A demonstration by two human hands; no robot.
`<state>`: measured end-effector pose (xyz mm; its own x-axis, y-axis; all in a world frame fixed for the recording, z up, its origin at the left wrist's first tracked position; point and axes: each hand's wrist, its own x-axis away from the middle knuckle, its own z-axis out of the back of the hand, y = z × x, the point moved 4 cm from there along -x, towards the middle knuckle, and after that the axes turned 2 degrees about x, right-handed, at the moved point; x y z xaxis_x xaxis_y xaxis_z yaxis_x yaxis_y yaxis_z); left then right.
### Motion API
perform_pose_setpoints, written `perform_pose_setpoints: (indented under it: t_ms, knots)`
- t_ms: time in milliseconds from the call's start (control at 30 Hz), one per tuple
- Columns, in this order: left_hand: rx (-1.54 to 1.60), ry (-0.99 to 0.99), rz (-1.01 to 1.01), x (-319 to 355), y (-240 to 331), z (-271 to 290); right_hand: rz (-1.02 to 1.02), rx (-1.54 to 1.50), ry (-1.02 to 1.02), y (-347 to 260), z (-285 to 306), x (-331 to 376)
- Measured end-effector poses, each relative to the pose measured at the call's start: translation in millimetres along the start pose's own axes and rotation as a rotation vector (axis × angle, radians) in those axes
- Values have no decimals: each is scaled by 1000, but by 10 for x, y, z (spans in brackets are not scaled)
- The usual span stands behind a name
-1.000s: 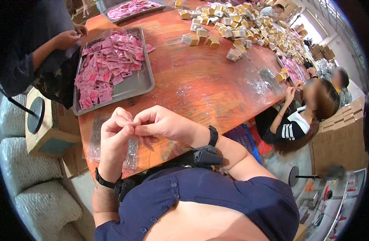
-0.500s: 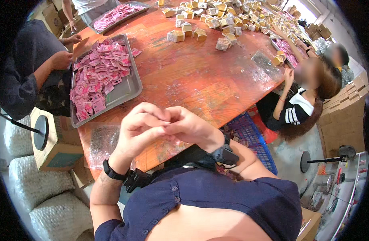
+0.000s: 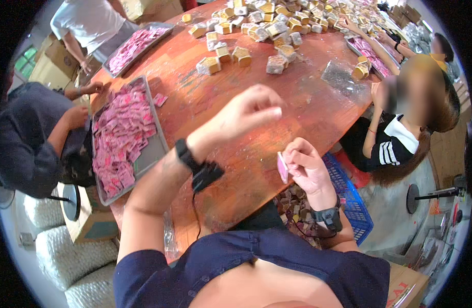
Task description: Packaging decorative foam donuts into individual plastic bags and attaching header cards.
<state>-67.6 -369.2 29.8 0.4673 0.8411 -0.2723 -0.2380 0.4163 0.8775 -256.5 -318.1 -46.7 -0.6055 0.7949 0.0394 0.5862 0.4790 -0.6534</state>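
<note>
My left hand (image 3: 244, 114) is lifted over the red-brown wooden table (image 3: 256, 154), reaching forward, its fingers curled together with nothing visible in them. It is blurred by movement. A black band sits on that wrist. My right hand (image 3: 306, 169) stays low at the table's near edge and pinches a small pink packet (image 3: 282, 167) upright between thumb and fingers. The two hands are apart. A metal tray (image 3: 157, 150) heaped with several pink packets lies to the left of my left arm.
Small gold-and-brown boxes (image 3: 241, 55) are scattered over the far table, with a second tray of packets (image 3: 135, 45) at the far left. A blue plastic basket (image 3: 353, 201) stands below my right hand. Seated people work on both sides; white sacks (image 3: 66, 251) lie at lower left.
My hands were joined close to my chest; now they have parted. The left hand has risen and reached forward over the table, while the right stays low with the pink packet.
</note>
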Motion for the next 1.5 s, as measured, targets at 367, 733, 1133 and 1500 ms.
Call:
perform_pose_setpoints:
  t_ms: [367,733,1133,1500]
  knots:
    - [-902,368,24,-1432,-1867,-129,141,114,329,-303,762,484]
    - [263,479,497,-632,-1480,197,161,209,237,-250,569,307]
    - [1151,519,322,1325,475,382,667,1190,-44,-208,-965,-171]
    - [1049,672,115,2634,1256,333,962,1099,-514,334,-2493,13]
